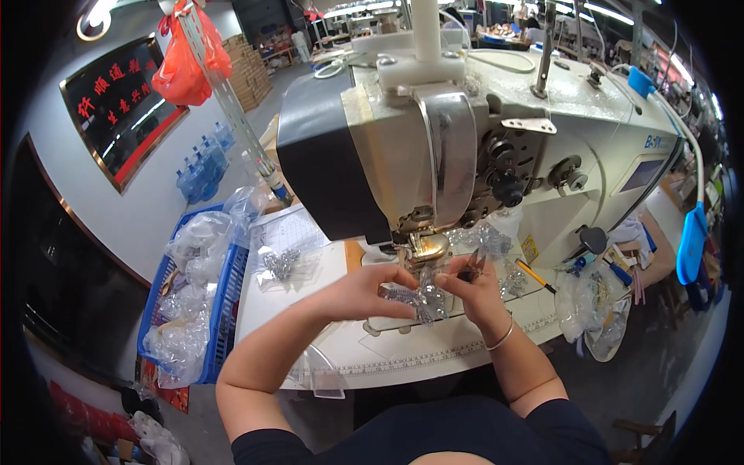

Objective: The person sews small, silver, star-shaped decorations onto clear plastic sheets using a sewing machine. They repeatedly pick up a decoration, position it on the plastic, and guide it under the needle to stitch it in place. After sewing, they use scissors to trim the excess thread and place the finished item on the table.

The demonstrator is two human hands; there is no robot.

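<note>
Just below the needle area of a large sewing machine (430, 248), both hands meet at a sparkling silver beaded piece (431, 301). My left hand (368, 293) reaches in from the left, its fingers closed on the piece's left side. At the other side, my right hand (474, 293) pinches the piece between thumb and finger. Dark pointed thread snips (473, 267) stick up out of the right hand. The piece's upper end lies close under the machine's foot; whether it touches cannot be seen.
A blue basket (232, 291) full of clear plastic bags stands left of the machine table (271, 325). More silver beaded pieces (280, 263) lie on the tabletop. Right of the hands are a yellow pencil-like stick (536, 276) and plastic bags (585, 302). A blue-headed lamp (691, 244) hangs at right.
</note>
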